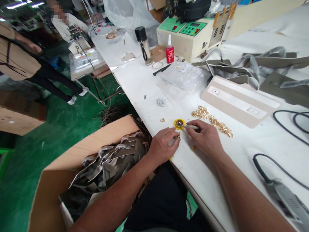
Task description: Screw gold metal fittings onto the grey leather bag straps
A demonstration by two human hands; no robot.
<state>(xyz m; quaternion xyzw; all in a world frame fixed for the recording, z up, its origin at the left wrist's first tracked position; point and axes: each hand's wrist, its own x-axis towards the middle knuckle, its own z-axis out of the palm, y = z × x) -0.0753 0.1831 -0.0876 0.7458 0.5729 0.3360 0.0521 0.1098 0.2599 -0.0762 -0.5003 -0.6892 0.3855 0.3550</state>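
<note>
My left hand (164,145) is closed in a pinch at the near edge of the white table (147,81), gripping a small gold metal fitting. My right hand (205,136) is closed around a thin pale stick whose tip rests in a small yellow cap (179,123) with dark contents. Both hands almost touch just below the cap. A heap of gold metal fittings (212,119) lies right behind my right hand, and single gold pieces lie beside the cap (162,120) and under my right hand (193,148).
An open cardboard box (63,157) of grey strap pieces stands on the floor left of me. Beige panels (240,99), a crumpled plastic bag (179,78), a red glue bottle (170,52), a dark-capped bottle (143,44), a cream machine (191,34) and black cables (295,124) fill the table. People stand far left.
</note>
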